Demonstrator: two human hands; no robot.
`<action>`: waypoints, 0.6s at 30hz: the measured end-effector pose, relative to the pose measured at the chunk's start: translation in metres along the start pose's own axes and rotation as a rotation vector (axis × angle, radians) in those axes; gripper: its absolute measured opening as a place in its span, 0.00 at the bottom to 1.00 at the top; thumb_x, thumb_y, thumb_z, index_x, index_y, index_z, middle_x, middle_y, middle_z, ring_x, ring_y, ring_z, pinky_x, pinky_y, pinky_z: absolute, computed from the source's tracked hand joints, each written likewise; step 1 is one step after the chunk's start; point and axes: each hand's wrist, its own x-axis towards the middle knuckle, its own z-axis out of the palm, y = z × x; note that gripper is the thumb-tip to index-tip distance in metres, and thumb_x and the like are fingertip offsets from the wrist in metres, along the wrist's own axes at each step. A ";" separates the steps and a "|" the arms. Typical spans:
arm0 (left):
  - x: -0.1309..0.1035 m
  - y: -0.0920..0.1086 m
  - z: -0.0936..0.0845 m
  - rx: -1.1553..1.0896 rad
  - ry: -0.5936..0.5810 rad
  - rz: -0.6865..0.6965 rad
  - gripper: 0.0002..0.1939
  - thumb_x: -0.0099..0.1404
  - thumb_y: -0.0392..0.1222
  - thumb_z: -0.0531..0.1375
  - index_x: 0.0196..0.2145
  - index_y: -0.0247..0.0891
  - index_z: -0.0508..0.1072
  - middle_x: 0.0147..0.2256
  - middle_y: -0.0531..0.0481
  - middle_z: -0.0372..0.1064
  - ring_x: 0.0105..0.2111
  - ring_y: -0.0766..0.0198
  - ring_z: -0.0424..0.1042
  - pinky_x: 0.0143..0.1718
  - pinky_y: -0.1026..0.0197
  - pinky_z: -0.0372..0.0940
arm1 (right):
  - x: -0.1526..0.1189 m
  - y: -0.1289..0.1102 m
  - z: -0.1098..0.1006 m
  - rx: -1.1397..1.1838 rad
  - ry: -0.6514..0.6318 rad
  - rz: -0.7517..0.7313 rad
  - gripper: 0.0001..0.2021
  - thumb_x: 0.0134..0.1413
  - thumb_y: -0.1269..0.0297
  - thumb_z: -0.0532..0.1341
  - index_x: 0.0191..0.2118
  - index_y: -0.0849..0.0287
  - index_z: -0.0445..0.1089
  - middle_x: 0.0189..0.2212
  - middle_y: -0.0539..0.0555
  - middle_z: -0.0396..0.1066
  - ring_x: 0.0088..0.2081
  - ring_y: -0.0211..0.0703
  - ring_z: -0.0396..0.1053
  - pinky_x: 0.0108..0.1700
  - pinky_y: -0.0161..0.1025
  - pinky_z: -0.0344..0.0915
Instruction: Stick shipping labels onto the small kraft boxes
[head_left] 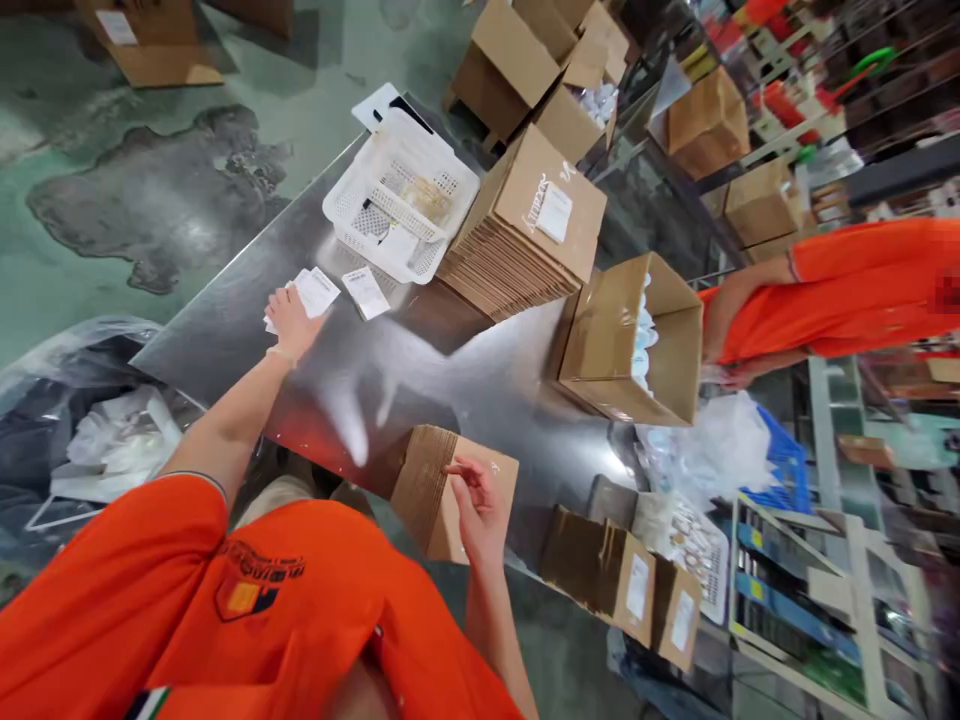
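Note:
At the far left of the metal table, my left hand [294, 322] closes around a stack of white printed labels [318, 291], whose edges stick out on both sides of the fingers. A second small stack of labels [366, 293] lies just to its right. My right hand [480, 508] hovers over or rests lightly on a stack of flat cardboard boxes [491, 468] at the near table edge; I cannot tell whether it touches. Its fingers are loosely bent, with nothing visible between them.
A white plastic basket [450, 185] stands beyond the labels, beside a tall pile of flattened cartons [517, 215]. An open carton [600, 340] holds white items. Two small boxes [634, 585] sit at the near right edge. A co-worker in orange [840, 290] stands opposite.

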 end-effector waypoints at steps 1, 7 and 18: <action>-0.011 0.001 0.002 0.006 -0.012 0.015 0.49 0.69 0.45 0.75 0.77 0.24 0.59 0.73 0.18 0.63 0.73 0.27 0.63 0.77 0.28 0.57 | 0.002 -0.002 0.002 -0.001 -0.012 -0.005 0.19 0.69 0.44 0.71 0.52 0.54 0.84 0.48 0.60 0.85 0.46 0.52 0.84 0.53 0.50 0.82; -0.087 0.003 0.027 0.064 -0.163 -0.002 0.47 0.68 0.47 0.75 0.76 0.28 0.63 0.71 0.16 0.66 0.72 0.22 0.67 0.72 0.29 0.62 | 0.014 -0.007 0.007 -0.045 -0.073 0.025 0.20 0.69 0.43 0.70 0.52 0.54 0.84 0.48 0.61 0.86 0.47 0.53 0.84 0.53 0.51 0.82; 0.003 -0.020 -0.004 -0.074 0.024 -0.184 0.55 0.60 0.39 0.80 0.77 0.29 0.61 0.75 0.21 0.59 0.75 0.26 0.60 0.77 0.32 0.58 | 0.013 0.001 -0.001 -0.048 -0.092 0.030 0.20 0.69 0.41 0.71 0.50 0.54 0.85 0.49 0.62 0.85 0.46 0.52 0.84 0.49 0.49 0.81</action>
